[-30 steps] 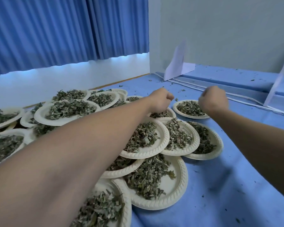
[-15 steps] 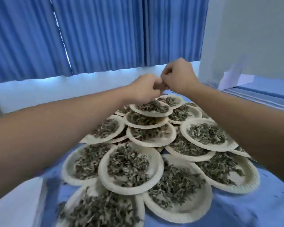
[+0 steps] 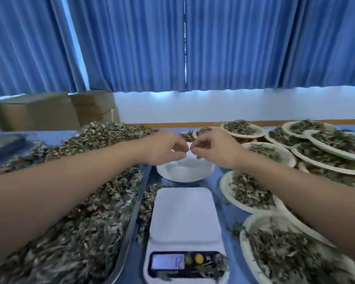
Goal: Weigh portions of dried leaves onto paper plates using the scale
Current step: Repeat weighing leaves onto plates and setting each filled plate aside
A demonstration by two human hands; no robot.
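**Peeling one plate off the stack**

I am watching both hands working over the stack of empty plates (image 3: 184, 174), which is sitting just beyond the scale (image 3: 186, 214); the left hand (image 3: 168, 147) and the right hand (image 3: 212, 149) are curling their fingers inward, tips almost meeting, and seem to be pinching a white edge of the top plate (image 3: 190, 151) between them, though blur is stopping me from being sure; I am judging this to be the separating step; I would be rubbing the rim between thumb and finger and lifting one side first, checking that no second plate is clinging beneath; the scale's platform is lying bare, yet its display (image 3: 168, 261) is showing roughly 12, so I am planning on zeroing once the plate is sitting centred; the dried leaves (image 3: 70, 212) are lying heaped at the left, filled plates (image 3: 252, 193) crowding the right.
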